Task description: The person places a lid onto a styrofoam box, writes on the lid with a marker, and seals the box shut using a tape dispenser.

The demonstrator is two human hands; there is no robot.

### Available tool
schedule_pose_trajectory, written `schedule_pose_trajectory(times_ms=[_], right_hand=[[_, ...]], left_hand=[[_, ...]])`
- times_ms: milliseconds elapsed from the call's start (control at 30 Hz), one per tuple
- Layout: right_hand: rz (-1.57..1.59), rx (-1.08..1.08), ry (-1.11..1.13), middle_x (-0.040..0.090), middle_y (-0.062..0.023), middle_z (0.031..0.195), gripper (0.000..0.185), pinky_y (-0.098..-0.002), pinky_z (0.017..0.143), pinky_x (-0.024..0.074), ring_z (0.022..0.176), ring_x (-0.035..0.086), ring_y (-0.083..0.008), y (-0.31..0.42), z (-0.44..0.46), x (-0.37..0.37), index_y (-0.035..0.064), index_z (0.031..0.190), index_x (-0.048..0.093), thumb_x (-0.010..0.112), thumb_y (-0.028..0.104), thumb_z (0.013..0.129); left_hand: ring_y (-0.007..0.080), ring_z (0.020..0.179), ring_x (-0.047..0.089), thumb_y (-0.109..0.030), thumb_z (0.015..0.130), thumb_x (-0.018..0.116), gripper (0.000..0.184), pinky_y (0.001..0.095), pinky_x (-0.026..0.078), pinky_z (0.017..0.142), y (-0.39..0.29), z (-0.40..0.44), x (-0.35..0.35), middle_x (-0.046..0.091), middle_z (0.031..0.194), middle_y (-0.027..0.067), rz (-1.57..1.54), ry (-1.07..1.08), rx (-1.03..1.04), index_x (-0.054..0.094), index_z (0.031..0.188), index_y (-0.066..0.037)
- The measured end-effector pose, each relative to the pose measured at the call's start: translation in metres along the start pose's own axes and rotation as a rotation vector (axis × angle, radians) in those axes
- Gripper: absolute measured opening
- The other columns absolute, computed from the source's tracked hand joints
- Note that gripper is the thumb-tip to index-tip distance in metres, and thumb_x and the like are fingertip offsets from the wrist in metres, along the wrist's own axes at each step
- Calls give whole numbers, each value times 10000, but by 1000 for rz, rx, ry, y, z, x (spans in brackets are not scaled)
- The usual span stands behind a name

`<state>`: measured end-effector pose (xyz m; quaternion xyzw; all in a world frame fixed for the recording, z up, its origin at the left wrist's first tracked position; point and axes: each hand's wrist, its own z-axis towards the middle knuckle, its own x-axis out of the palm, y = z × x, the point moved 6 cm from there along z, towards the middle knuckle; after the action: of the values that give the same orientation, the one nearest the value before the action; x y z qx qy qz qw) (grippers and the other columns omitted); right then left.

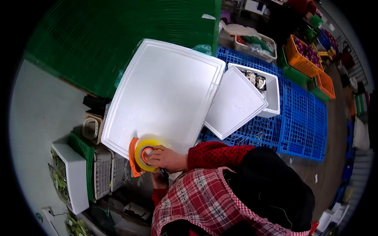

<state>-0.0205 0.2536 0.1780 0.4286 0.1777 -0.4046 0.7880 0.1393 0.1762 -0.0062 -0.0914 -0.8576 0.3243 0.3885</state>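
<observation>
A tape dispenser with an orange frame point(134, 157) stands over the near edge of a large white foam box lid point(165, 90). It carries a yellowish roll of packing tape point(148, 142). My right hand point(168, 158) rests on the roll's side, its fingers curled at the core. Lower down, my left hand point(159, 180) is closed around the dispenser's dark handle, partly hidden under the right hand and sleeve.
A smaller foam lid point(236, 102) leans across an open foam box point(272, 90) with dark packets inside. Blue pallets point(301, 114) lie beneath. Green crates point(118, 23) stand beyond the large lid. A foam box of greens point(75, 181) sits at left.
</observation>
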Motion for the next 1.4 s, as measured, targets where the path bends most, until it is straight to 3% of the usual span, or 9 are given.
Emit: schedule_pose_trajectory(times_ms=[167, 233, 400, 567, 700, 867, 967, 1200, 1400], right_hand=[[354, 193, -205, 622, -91, 912, 335, -410, 851, 466, 915, 619, -309, -29, -17, -73, 91, 1056, 611, 703, 113, 735], [415, 147, -335, 644, -94, 911, 311, -411, 787, 487, 850, 628, -289, -37, -18, -103, 87, 1178, 598, 657, 159, 882], [429, 445, -445, 563, -33, 777, 308, -252, 639, 458, 702, 550, -129, -79, -44, -156, -32, 1200, 572, 540, -66, 896], [299, 885, -264, 607, -25, 745, 169, -247, 669, 487, 714, 552, -83, -131, -58, -169, -26, 1028, 647, 647, 84, 899], [196, 712, 111, 653, -100, 839, 283, -293, 644, 501, 724, 612, -166, -140, -23, -114, 1, 1077, 636, 728, 78, 821], [260, 141, 338, 592, -152, 1144, 506, -330, 632, 535, 908, 634, -304, -96, 84, -31, 31, 1206, 572, 766, 109, 745], [193, -186, 444, 550, -151, 1238, 588, -322, 661, 549, 932, 640, -299, -53, 115, 29, 26, 1279, 538, 768, 118, 745], [196, -477, 716, 581, -133, 1199, 626, -412, 792, 525, 955, 639, -344, 50, 121, 125, 61, 1252, 552, 801, 259, 714], [-5, -580, 945, 623, -118, 1020, 572, -430, 739, 520, 893, 644, -333, 107, 153, 205, 71, 1121, 587, 822, 348, 680]], left_hand=[[214, 1035, 608, -39, 738, 560, 553, 358, 498, 878, 1, 6, 78, 596, 1145, 63, 174, -23, 45, 497, 1287, -51], [249, 1098, 597, -43, 703, 561, 611, 385, 504, 924, 7, 6, 86, 598, 1173, 88, 50, 73, -53, 483, 1308, -27], [305, 1107, 599, 97, 668, 501, 625, 409, 499, 986, 9, 5, 68, 589, 1202, 155, -85, -110, -38, 483, 1287, 16], [295, 1030, 647, 94, 717, 507, 526, 422, 505, 973, 28, 2, 59, 634, 1174, 164, -216, -125, 39, 526, 1241, 49], [267, 1010, 654, 110, 653, 553, 632, 386, 521, 919, 33, -5, 54, 653, 1152, 138, -218, -317, 118, 540, 1278, 14], [224, 912, 657, 97, 638, 553, 597, 335, 530, 825, 38, -16, 41, 673, 1030, 89, -254, -386, 313, 585, 1225, -4], [223, 938, 654, 105, 631, 547, 637, 330, 527, 836, 40, -48, 48, 672, 1043, 81, -395, -436, 385, 577, 1251, -36], [228, 984, 650, 114, 630, 526, 645, 344, 530, 878, 42, -97, 11, 660, 1098, 98, -562, -520, 612, 549, 1262, -10], [190, 994, 632, 109, 603, 532, 608, 291, 503, 884, 4, -131, -40, 651, 1089, 85, -595, -556, 688, 562, 1206, 37]])
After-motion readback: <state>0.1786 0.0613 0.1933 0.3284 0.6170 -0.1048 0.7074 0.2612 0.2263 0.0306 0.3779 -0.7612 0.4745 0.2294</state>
